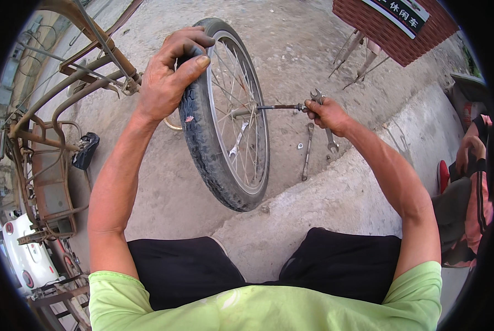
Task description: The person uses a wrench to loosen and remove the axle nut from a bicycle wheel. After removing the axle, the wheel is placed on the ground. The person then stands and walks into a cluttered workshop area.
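My left hand (167,83) grips the black tire (200,154) of an upright spoked wheel at its top, fingers curled over the tread. A pale reddish patch shows on the tire's side. A long threaded axle (280,107) sticks out from the hub toward the right. My right hand (328,116) is closed on a steel wrench (332,140) at the axle's outer end, where a nut sits. Below, another wrench (308,151) lies on the concrete beside a small nut (300,146). A further wrench (238,138) shows through the spokes.
At the left are a rusty cycle frame (98,83) with a rack, a black plastic bag (85,151) and a white car (26,254). A brown wicker basket (396,25) stands at upper right. A low concrete ledge (368,193) crosses below; another person (467,198) sits at the right edge.
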Demonstrator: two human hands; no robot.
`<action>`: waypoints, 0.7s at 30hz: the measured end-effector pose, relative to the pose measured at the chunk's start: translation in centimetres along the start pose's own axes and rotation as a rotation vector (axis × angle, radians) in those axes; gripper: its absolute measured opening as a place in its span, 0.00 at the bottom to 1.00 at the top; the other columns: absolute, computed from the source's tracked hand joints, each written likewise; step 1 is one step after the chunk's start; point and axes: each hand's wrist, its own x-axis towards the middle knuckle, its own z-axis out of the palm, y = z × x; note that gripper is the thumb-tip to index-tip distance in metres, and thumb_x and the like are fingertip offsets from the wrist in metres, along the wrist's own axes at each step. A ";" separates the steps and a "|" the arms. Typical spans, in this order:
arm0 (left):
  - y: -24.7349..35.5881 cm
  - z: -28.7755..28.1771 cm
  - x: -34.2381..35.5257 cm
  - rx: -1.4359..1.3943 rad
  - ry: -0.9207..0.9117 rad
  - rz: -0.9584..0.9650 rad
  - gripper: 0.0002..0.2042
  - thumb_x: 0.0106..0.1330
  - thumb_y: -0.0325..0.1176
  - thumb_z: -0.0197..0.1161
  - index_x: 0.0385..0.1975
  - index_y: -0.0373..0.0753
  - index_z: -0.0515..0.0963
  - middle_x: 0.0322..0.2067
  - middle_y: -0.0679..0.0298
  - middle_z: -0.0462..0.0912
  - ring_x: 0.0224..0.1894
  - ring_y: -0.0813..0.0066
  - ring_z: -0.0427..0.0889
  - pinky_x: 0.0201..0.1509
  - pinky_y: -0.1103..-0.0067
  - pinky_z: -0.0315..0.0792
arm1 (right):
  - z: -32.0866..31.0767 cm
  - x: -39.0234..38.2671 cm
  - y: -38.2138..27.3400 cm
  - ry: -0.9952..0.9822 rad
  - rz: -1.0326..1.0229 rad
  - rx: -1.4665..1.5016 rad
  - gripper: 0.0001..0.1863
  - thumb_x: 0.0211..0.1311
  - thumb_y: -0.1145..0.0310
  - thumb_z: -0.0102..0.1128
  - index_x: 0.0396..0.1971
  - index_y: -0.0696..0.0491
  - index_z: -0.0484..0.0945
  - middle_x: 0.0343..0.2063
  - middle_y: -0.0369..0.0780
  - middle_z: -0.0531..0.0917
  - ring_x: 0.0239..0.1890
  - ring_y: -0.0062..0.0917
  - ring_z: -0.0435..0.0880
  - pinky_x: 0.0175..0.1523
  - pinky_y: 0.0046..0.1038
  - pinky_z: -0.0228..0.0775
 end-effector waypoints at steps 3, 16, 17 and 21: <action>0.2 0.2 0.2 -0.007 0.025 0.020 0.10 0.69 0.37 0.64 0.33 0.35 0.79 0.54 0.61 0.82 0.70 0.60 0.69 0.73 0.65 0.60 | -0.8 -0.3 0.3 0.040 0.027 0.036 0.16 0.75 0.56 0.61 0.33 0.54 0.80 0.23 0.31 0.77 0.19 0.14 0.67 0.22 0.22 0.55; 0.1 0.4 0.4 -0.020 0.025 -0.008 0.12 0.69 0.40 0.63 0.37 0.37 0.80 0.55 0.62 0.81 0.71 0.60 0.68 0.74 0.64 0.59 | -3.7 -0.8 1.2 0.065 -0.008 0.169 0.11 0.74 0.60 0.61 0.38 0.54 0.78 0.27 0.33 0.79 0.19 0.14 0.65 0.21 0.21 0.51; 0.1 0.4 0.5 -0.021 0.024 -0.007 0.12 0.69 0.40 0.62 0.37 0.37 0.80 0.55 0.62 0.82 0.71 0.60 0.68 0.74 0.64 0.59 | -3.8 -0.8 1.3 0.074 -0.009 0.158 0.11 0.74 0.61 0.61 0.39 0.54 0.78 0.28 0.33 0.80 0.20 0.14 0.66 0.21 0.21 0.51; 0.0 0.3 0.6 -0.014 0.015 0.010 0.11 0.69 0.39 0.61 0.37 0.37 0.80 0.55 0.61 0.82 0.71 0.60 0.67 0.74 0.64 0.59 | -4.4 -0.3 1.8 0.080 -0.016 0.129 0.10 0.73 0.62 0.61 0.41 0.54 0.79 0.30 0.34 0.83 0.20 0.13 0.67 0.21 0.20 0.53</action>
